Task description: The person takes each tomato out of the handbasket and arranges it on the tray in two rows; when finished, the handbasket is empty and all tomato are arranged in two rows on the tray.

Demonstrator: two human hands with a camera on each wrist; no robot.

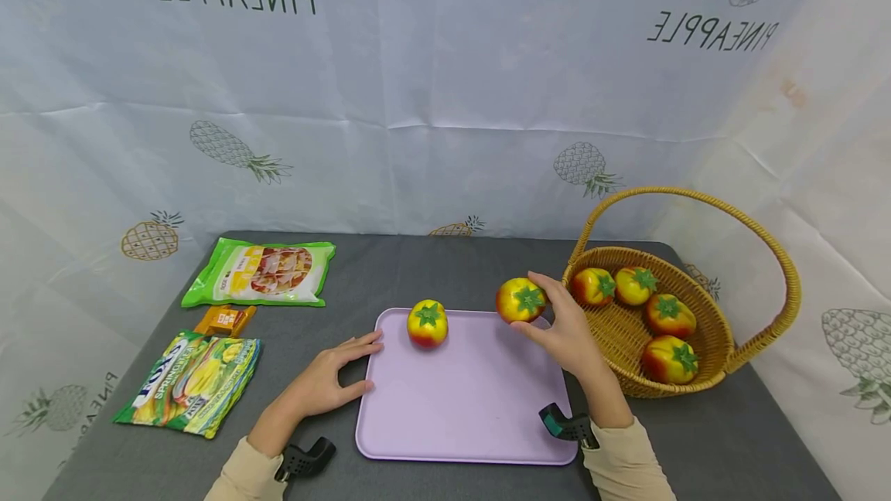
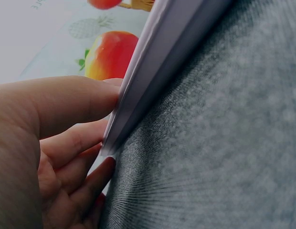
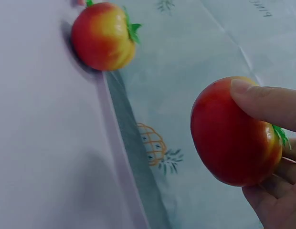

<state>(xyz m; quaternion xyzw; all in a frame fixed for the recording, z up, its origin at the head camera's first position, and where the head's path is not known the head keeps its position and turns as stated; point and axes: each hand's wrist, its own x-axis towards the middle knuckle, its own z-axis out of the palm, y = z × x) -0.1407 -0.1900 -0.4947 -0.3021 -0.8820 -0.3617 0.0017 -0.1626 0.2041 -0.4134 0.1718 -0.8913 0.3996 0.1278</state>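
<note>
My right hand (image 1: 572, 333) grips a red-and-yellow fruit (image 1: 520, 300) with a green star-shaped leafy top, over the back right corner of the lilac tray (image 1: 466, 400). In the right wrist view the thumb lies on one side of this fruit (image 3: 234, 133), with fingers round the other. A similar fruit (image 1: 428, 325) sits at the tray's back left. Along the tray's left edge, my left hand (image 1: 316, 381) touches the rim with its thumb and fingertips, fingers fairly straight. The left wrist view shows the thumb against the tray's side wall (image 2: 153, 67).
At the right stands a wicker basket (image 1: 612, 331) with a tall handle and several similar fruits inside. On the left lie a green-and-white food bag (image 1: 261, 273), a small orange packet (image 1: 225, 321) and a green-and-yellow bag (image 1: 191, 383). A pineapple-print curtain (image 1: 418, 99) hangs behind the table.
</note>
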